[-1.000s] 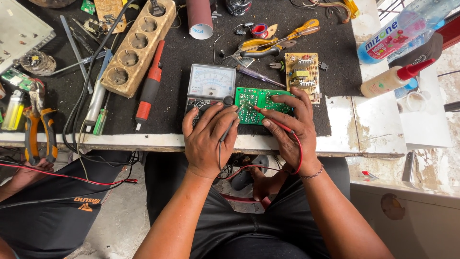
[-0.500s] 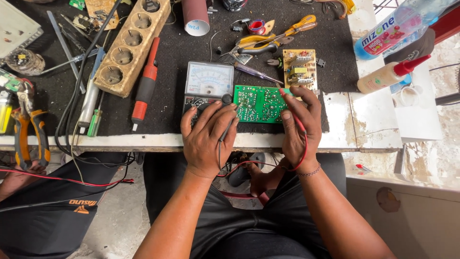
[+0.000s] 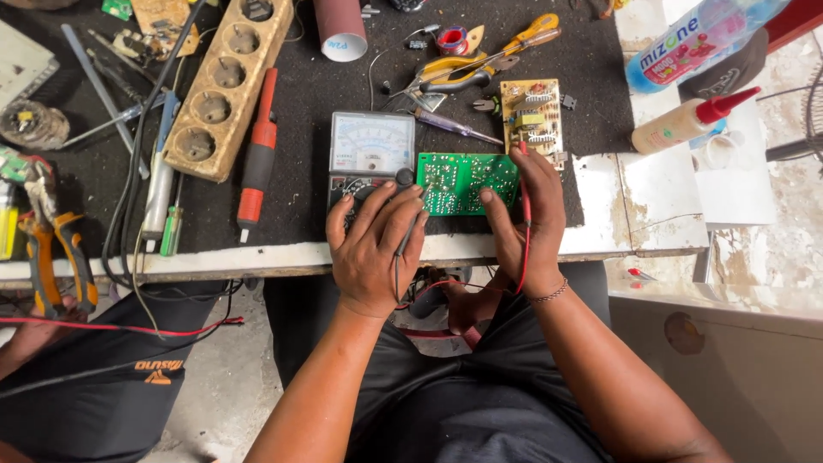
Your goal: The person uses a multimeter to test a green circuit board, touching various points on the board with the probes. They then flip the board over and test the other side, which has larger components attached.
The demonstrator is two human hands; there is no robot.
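A green circuit board [image 3: 467,183] lies solder side up on the black mat near the bench's front edge. My left hand [image 3: 375,249] grips a black test probe [image 3: 403,184], its tip at the board's left edge. My right hand [image 3: 523,214] holds a red test probe [image 3: 524,176] against the board's right edge, the red lead running down over my wrist. An analogue multimeter [image 3: 370,150] sits just left of the board, partly covered by my left fingers. A second, yellowish circuit board [image 3: 530,120] lies behind the green one.
A wooden socket strip [image 3: 227,81], a red-handled tool [image 3: 257,154], yellow pliers [image 3: 480,60], a solder reel [image 3: 452,39] and a brown tube [image 3: 340,30] crowd the mat. A glue bottle [image 3: 690,124] and drink bottle [image 3: 699,39] stand right. Orange pliers [image 3: 56,253] lie left, near another person's dark clothing [image 3: 86,386].
The view has shifted slightly. My right hand's fingers have moved toward the board's right edge with the red probe; my left hand stays put with the black probe.
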